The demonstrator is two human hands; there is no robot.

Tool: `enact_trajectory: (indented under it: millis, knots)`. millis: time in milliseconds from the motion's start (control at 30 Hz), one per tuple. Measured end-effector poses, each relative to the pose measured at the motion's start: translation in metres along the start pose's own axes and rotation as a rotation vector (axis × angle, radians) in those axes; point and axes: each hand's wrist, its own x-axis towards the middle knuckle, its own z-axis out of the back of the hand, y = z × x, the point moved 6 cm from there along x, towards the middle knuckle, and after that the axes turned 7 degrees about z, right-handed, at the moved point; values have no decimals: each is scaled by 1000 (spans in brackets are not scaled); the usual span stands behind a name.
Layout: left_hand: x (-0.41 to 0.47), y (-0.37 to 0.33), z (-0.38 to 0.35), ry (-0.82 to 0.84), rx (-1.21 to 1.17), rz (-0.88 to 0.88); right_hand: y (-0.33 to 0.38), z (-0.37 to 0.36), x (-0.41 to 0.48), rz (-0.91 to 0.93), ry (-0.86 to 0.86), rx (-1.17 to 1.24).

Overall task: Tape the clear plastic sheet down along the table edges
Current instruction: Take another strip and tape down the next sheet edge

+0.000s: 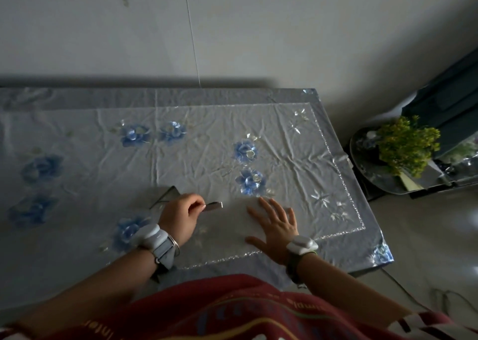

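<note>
- Left hand [181,217]: you are curling the fingers closed, pinching a short strip of tape [214,206] between thumb and forefinger, holding it over the table's near-middle area.
- Right hand [276,222]: you are pressing it flat, fingers spread, on the clear plastic sheet [207,158], toward the near right corner.
- Clear plastic sheet: it is lying wrinkled over the floral tablecloth [349,239], reaching the table [362,268] edges at the right corners.
- Wrist devices [151,235]: you are wearing one on each wrist.
- Plant [406,147]: it is standing beyond the table's right edge.
</note>
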Motion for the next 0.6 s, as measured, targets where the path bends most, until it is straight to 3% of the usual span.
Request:
enact_trajectory:
  millis: [133, 233, 400, 600]
  knots:
    - [13, -22, -9, 63, -294, 193, -3, 21, 9, -38, -63, 200]
    - [22, -46, -19, 109, -468, 249, -11, 46, 17, -202, -148, 676]
    - [31, -100, -49, 165, -540, 191, -35, 81, 23, -320, -273, 1355]
    - [44, -164, -106, 217, -488, 171, -97, 100, 10, -416, -344, 1674]
